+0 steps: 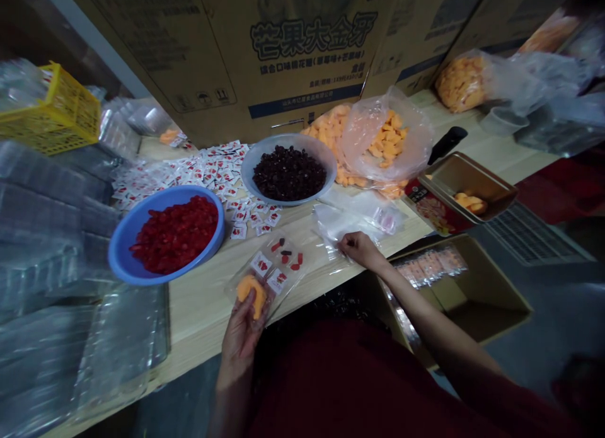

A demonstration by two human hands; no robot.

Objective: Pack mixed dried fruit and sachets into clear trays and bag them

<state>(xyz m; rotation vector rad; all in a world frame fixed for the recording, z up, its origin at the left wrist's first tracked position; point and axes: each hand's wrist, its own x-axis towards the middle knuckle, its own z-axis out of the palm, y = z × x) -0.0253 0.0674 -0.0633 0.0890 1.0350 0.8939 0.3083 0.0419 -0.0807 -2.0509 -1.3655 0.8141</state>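
My left hand [243, 334] grips the near end of a clear compartment tray [269, 274] at the table's front edge. The tray holds an orange dried fruit piece [250, 291], small white-and-red sachets and a few red and dark fruit bits. My right hand [360, 249] reaches to a stack of clear plastic bags [350, 220], fingers curled and pinching at the top bag.
A blue bowl of red dried fruit [172, 234] sits left, a grey bowl of dark berries [289, 171] behind. Loose sachets [198, 170] lie scattered. Bags of orange fruit [378, 142], a metal pan [466, 186], a carton of packed trays [454, 280], cardboard boxes [283, 41] and stacked clear trays [51, 236] surround.
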